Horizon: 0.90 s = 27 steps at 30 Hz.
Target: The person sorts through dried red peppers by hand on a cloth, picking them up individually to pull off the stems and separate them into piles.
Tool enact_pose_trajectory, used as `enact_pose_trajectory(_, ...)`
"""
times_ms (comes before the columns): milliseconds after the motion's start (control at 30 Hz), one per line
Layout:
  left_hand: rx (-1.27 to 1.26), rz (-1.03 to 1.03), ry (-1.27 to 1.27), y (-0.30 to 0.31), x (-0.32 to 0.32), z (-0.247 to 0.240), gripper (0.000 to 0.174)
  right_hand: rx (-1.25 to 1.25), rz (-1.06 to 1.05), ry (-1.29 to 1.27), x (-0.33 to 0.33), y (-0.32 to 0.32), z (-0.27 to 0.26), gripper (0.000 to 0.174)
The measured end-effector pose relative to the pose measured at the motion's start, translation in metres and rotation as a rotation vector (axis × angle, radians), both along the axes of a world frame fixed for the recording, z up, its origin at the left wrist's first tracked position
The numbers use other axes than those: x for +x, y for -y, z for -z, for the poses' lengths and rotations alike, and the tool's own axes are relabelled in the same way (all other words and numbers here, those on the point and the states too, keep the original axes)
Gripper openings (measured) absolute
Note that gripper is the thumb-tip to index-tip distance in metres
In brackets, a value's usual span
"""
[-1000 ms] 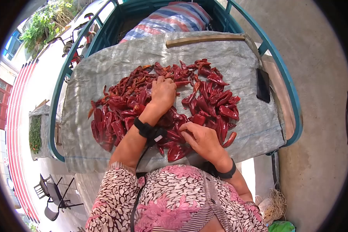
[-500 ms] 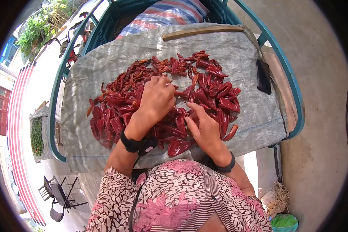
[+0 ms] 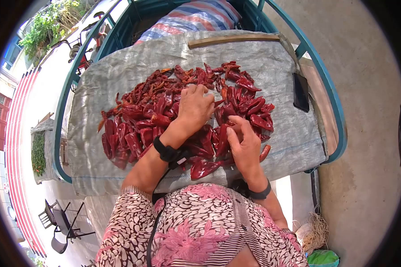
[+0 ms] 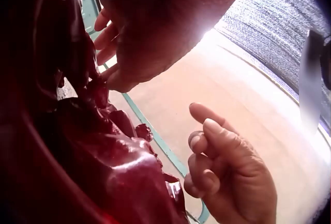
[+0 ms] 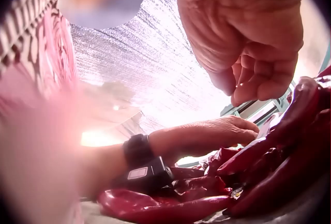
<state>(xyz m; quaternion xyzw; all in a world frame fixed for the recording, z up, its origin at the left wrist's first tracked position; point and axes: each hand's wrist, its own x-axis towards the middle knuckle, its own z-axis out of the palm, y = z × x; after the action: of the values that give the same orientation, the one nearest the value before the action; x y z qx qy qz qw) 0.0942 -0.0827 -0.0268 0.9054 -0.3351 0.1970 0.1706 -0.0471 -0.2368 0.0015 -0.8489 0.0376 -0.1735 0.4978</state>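
Observation:
Dried red chili peppers [image 3: 131, 143] lie heaped on a grey woven sheet [image 3: 93, 100]. My left hand [image 3: 196, 109] reaches over the middle of the heap, palm down, and holds a red chili pepper [image 3: 218, 103] whose end sticks out to its right. In the left wrist view its thumb and fingers [image 4: 106, 33] meet dark, glossy peppers [image 4: 129, 167]. Lower and to the right, my right hand [image 3: 246, 147] hovers near the front of the pile with fingers loosely bent. Nothing shows between those fingers in the right wrist view.
A black phone [image 3: 300, 92] lies on the sheet's right side. A wooden strip [image 3: 234, 40] crosses its far edge. Green metal rails [image 3: 327, 84] of a cart surround the sheet, and a striped bag [image 3: 196, 20] sits behind. Smaller, wrinkled chilies [image 3: 145, 89] fill the heap's far left.
My left hand has shifted to the right over the pile, the pepper moving with it. My right hand has risen from the front peppers, moving forward and slightly right, its fingers turning upward.

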Motion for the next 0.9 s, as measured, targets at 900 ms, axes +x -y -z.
enact_pose_trajectory(900, -0.014, 0.118, -0.160, 0.019, -0.067, -0.016, 0.042, 0.074, 0.233, -0.160, -0.057, 0.032, 0.010, 0.033)
